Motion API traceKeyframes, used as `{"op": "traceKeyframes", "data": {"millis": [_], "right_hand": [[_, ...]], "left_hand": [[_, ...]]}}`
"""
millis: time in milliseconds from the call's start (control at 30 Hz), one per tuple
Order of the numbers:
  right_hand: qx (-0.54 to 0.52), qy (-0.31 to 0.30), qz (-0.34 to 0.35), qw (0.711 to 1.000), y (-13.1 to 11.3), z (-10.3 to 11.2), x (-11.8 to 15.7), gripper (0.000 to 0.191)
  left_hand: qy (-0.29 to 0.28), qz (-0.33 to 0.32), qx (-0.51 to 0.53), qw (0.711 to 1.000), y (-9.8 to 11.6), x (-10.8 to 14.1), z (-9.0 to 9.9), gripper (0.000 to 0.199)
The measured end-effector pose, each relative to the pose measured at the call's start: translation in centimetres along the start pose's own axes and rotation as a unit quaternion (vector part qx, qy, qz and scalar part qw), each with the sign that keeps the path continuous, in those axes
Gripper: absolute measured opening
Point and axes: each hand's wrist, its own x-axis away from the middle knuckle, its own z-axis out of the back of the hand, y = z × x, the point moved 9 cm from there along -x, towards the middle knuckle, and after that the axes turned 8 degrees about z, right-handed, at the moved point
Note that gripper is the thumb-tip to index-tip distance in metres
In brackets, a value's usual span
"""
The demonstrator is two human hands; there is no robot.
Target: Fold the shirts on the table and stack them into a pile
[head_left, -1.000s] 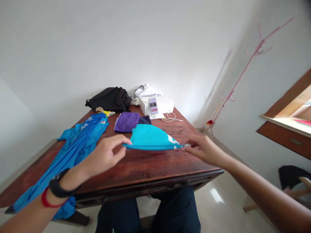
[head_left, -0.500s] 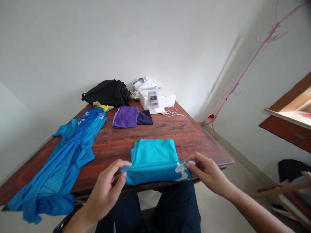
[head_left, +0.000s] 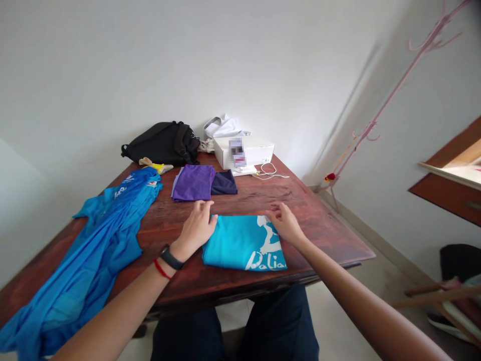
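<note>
Far to my left a loose blue shirt (head_left: 93, 245) sprawls across the dark wooden table (head_left: 323, 238); my left hand (head_left: 195, 230) lies open and empty on the wood, just beside the folded turquoise T-shirt (head_left: 244, 244); the shirt's long axis runs side to side, its near edge close to the table's front edge; my open right hand (head_left: 285, 224) rests at its far right corner, gripping nothing, with bare wood to its right.
</note>
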Motion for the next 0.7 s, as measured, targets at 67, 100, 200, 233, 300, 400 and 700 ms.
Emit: {"op": "traceKeyframes", "data": {"millis": [67, 100, 200, 233, 300, 400, 700], "right_hand": [[0.036, 0.027, 0.078, 0.996, -3.2, 0.6, 0.9, 0.039], [0.053, 0.015, 0.126, 0.991, -5.1, 0.4, 1.4, 0.038], [0.085, -0.101, 0.233, 0.963, -9.1, -2.7, 3.4, 0.047], [0.094, -0.143, 0.249, 0.953, -9.6, -4.0, 4.1, 0.05], [0.114, -0.207, 0.259, 0.937, -9.5, -6.1, 4.9, 0.053], [0.142, -0.241, 0.249, 0.927, -8.1, -7.6, 5.0, 0.052], [0.128, -0.21, 0.188, 0.951, -5.7, -7.2, 3.0, 0.053]], "left_hand": [[0.021, -0.085, -0.036, 0.995, 3.4, 1.8, 0.8, 0.048], [-0.002, -0.138, -0.039, 0.99, 5.3, 2.9, 0.4, 0.049], [-0.085, -0.225, -0.055, 0.969, 8.5, 5.9, -2.6, 0.058], [-0.095, -0.221, -0.07, 0.968, 8.6, 6.3, -3.7, 0.062], [-0.094, -0.195, -0.102, 0.971, 7.8, 6.7, -5.7, 0.067], [-0.087, -0.173, -0.134, 0.972, 6.4, 6.8, -7.3, 0.07], [-0.113, -0.149, -0.153, 0.97, 5.5, 8.3, -6.5, 0.09]]}}
